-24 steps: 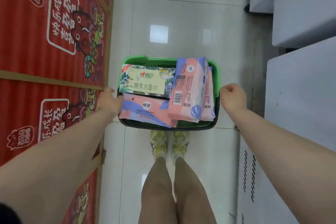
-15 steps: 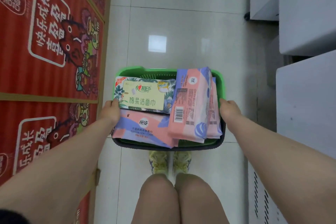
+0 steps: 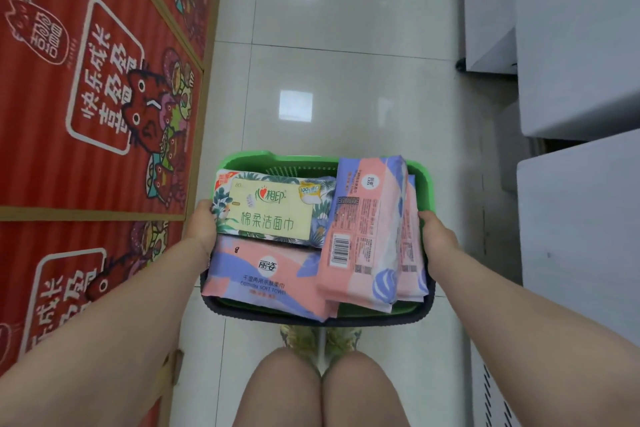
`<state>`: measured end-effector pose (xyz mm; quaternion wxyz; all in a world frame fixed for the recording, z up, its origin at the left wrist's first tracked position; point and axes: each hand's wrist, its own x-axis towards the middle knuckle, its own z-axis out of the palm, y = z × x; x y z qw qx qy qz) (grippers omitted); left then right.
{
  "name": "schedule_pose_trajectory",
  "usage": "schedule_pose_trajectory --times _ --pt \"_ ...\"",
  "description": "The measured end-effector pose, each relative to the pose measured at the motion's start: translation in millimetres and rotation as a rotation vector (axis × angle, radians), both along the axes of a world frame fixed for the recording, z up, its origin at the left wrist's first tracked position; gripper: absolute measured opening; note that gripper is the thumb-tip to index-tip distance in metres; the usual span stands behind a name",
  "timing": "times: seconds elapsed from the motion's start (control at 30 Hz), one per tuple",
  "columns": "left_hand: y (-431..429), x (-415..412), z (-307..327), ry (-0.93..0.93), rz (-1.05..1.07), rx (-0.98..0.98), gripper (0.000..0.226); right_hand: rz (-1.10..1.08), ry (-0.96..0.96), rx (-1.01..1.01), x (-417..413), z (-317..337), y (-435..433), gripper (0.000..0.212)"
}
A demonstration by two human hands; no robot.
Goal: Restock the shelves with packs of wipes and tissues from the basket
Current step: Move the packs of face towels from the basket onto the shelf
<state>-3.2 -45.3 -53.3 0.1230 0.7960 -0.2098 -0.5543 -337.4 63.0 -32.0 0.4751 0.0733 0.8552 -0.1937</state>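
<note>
I carry a green basket in front of me over the tiled floor. My left hand grips its left rim and my right hand grips its right rim. Inside lies a cream and leaf-patterned tissue pack at the back left. A pink and lilac wipes pack lies at the front left. Two more pink and lilac packs stand on edge at the right.
Red printed cartons line the left side of the aisle. White cabinets stand along the right, one with a small red light. Glossy floor tiles stretch ahead. My knees and shoes show below the basket.
The basket has come nearer to my body and lower in view, while the floor and cartons slid past as I walked on. Both hands stay on the rims.
</note>
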Motion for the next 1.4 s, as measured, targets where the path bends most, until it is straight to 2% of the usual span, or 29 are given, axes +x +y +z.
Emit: schedule_pose_trajectory --times 0.1,0.27,0.5,0.7,0.83,0.9,1.03,1.1,1.17,1.27,1.3,1.4 --pt "-3 7 32 0.0 -0.012 -0.018 0.053 0.009 0.022 -0.01 0 45 -6 0.048" --pt "-29 -5 121 0.046 -0.029 -0.083 0.038 0.07 0.065 -0.046 -11 137 -31 0.041" --pt "-86 -11 249 0.113 -0.118 -0.178 0.05 0.26 0.18 -0.15 -29 271 -84 0.053" --pt "-138 -29 351 0.202 -0.15 -0.26 0.05 0.352 0.248 -0.237 -48 386 -125 0.053" --pt "-186 -19 373 0.22 -0.128 -0.29 0.082 0.4 0.286 -0.314 -63 443 -154 0.047" --pt "-211 -20 379 0.216 -0.137 -0.301 0.079 0.344 0.317 -0.358 -70 472 -171 0.04" --pt "-255 -42 417 0.182 -0.113 -0.364 0.082 0.168 0.262 -0.412 -98 498 -218 0.046" --pt "-282 -57 435 0.13 -0.123 -0.399 0.074 0.166 0.277 -0.443 -126 492 -252 0.061" --pt "-337 -59 408 0.113 -0.133 -0.435 0.07 0.159 0.282 -0.461 -140 503 -279 0.071" --pt "-383 -76 417 0.068 -0.107 -0.428 0.075 0.183 0.281 -0.49 -145 540 -310 0.047" --pt "-384 -90 443 0.043 -0.101 -0.435 0.077 0.194 0.275 -0.492 -150 546 -322 0.043" --pt "-381 -132 517 0.006 -0.09 -0.442 0.075 0.208 0.244 -0.521 -169 556 -361 0.046"
